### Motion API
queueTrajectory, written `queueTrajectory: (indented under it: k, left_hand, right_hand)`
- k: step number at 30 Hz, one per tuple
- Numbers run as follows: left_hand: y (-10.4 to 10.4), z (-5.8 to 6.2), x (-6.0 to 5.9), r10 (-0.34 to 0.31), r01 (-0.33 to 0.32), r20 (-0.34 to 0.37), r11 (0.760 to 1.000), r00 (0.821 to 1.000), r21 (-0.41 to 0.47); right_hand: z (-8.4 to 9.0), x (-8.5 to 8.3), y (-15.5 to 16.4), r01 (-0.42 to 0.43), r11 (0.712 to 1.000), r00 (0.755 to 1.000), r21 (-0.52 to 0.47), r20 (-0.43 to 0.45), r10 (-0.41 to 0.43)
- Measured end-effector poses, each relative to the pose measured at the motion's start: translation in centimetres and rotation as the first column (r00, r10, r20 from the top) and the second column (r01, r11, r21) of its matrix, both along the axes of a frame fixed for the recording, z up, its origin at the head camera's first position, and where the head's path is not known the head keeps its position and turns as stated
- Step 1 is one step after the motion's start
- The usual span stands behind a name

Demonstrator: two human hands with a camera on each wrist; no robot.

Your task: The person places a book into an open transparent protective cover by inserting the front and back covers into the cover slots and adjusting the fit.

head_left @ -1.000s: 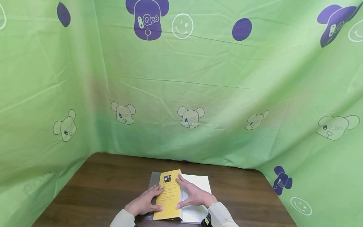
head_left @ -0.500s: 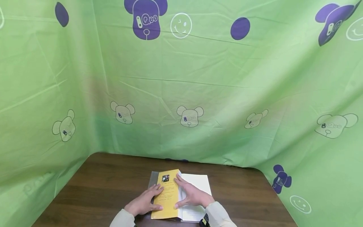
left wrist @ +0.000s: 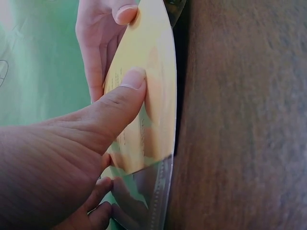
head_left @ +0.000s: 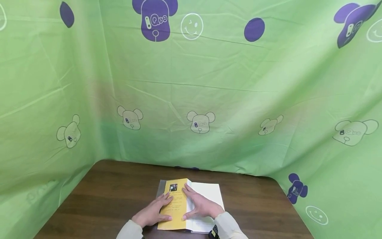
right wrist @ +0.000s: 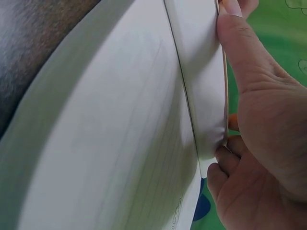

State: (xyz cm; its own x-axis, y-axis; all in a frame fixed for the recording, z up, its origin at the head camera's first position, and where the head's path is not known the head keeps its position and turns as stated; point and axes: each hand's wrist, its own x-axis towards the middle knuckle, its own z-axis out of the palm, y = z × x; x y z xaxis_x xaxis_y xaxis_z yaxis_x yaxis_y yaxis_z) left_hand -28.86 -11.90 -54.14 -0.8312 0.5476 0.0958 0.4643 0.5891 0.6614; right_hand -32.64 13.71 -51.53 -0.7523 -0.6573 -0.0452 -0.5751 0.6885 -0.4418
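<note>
An open book, in the lower centre of the head view, lies on a brown wood-grain table (head_left: 119,189). Its white page (head_left: 209,192) occupies the right part; a yellow printed flap (head_left: 178,212), bearing a small photograph (head_left: 173,187) near its top and lines of text beneath, occupies the left. A grey-looking transparent sheet (head_left: 161,187) shows beyond the flap's upper left edge; in the left wrist view clear plastic appears at the bottom, adjoining the yellow.

The left hand (head_left: 152,212) rests on the flap's left side, thumb and fingers extended and well parted, the thumb flat on the yellow face. The right hand (head_left: 204,205) spans the flap's right edge, its thumb and forefinger spread widely and touching that edge; in the right wrist view its lower fingers bend slightly beside the paper. Neither hand is closed round the book.

Pale sleeves (head_left: 228,225) enter at the bottom of the head view, with a black band (head_left: 213,232) by the right wrist. Behind the table, a green cloth (head_left: 209,83) printed with bear heads and smiling faces fills the upper frame.
</note>
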Motion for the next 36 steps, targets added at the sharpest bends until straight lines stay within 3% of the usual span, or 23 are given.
queueTrajectory:
  k: [30, 36]
  left_hand:
    - [0.7, -0.1, 0.0, 0.008, -0.008, -0.032, 1.0, 0.999, -0.009]
    - [0.7, 0.0, 0.1, 0.025, -0.025, -0.017, 1.0, 1.0, -0.015]
  right_hand:
    - [-0.6, 0.5, -1.1, 0.045, 0.998, 0.999, 0.045, -0.022, -0.044]
    - [-0.5, 0.4, -0.7, 0.018, 0.999, 1.0, 0.036, -0.024, -0.017]
